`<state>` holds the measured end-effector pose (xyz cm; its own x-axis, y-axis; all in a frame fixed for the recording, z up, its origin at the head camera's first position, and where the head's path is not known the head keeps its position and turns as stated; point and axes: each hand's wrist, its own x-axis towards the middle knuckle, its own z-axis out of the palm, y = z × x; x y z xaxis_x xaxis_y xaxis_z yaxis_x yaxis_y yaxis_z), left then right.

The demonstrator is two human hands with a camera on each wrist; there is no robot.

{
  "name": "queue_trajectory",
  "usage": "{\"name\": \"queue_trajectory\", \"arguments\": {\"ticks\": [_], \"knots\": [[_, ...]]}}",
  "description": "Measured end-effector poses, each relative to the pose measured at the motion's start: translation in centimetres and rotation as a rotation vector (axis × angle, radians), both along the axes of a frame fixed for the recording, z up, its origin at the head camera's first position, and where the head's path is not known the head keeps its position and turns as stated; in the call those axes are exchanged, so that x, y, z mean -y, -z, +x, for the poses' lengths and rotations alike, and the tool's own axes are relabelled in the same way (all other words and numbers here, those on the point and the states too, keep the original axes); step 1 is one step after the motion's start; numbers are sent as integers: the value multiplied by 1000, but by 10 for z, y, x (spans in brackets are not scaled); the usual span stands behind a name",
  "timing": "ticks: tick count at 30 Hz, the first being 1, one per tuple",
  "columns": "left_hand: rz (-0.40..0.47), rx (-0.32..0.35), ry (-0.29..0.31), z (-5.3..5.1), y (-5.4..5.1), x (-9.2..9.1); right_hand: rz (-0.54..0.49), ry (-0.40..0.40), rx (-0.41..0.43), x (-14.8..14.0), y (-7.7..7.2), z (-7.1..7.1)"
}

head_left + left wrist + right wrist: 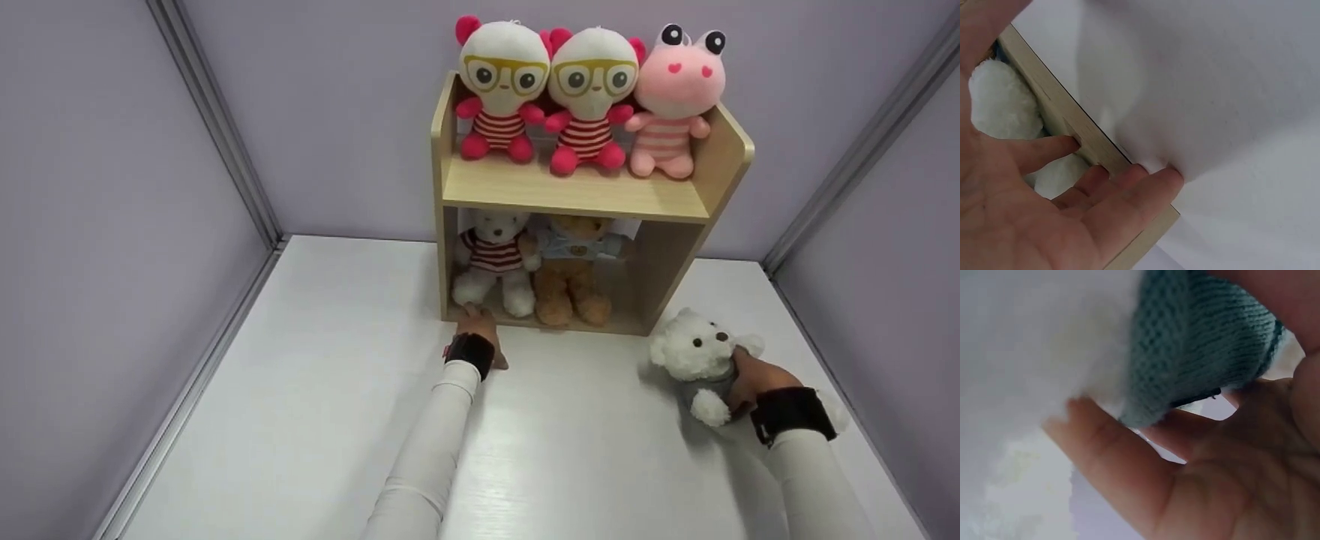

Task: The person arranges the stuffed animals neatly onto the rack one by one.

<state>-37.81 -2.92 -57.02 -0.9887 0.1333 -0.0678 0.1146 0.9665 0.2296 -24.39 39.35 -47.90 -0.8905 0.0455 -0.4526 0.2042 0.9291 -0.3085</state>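
Observation:
My right hand (765,379) grips a white teddy bear (694,352) by its body, right of the shelf's lower corner. In the right wrist view the fingers curve around the bear's grey-green knitted sweater (1202,337). My left hand (478,328) rests at the lower front edge of a wooden shelf (570,193). Seen from the left wrist, its loosely bent fingers (1134,208) touch the front board (1044,93), with white plush feet (1005,101) behind. A white bear in a striped shirt (495,255) and a brown bear in a light blue shirt (574,251) sit in the lower compartment.
On the upper shelf sit two red-and-white plush toys with glasses (504,75) (592,82) and a pink frog-like plush (679,82). The white table (337,337) is bounded by pale side walls (112,225) and a back wall.

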Motion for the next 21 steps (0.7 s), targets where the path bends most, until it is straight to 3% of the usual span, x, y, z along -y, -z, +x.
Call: {"name": "queue_trajectory", "arguments": {"ticks": [9, 21], "knots": [[108, 133, -6, 9, 4, -3, -23, -45, -70, -5, 8, 1], [78, 156, -13, 14, -3, -2, -29, -61, -114, -6, 15, 1]]}}
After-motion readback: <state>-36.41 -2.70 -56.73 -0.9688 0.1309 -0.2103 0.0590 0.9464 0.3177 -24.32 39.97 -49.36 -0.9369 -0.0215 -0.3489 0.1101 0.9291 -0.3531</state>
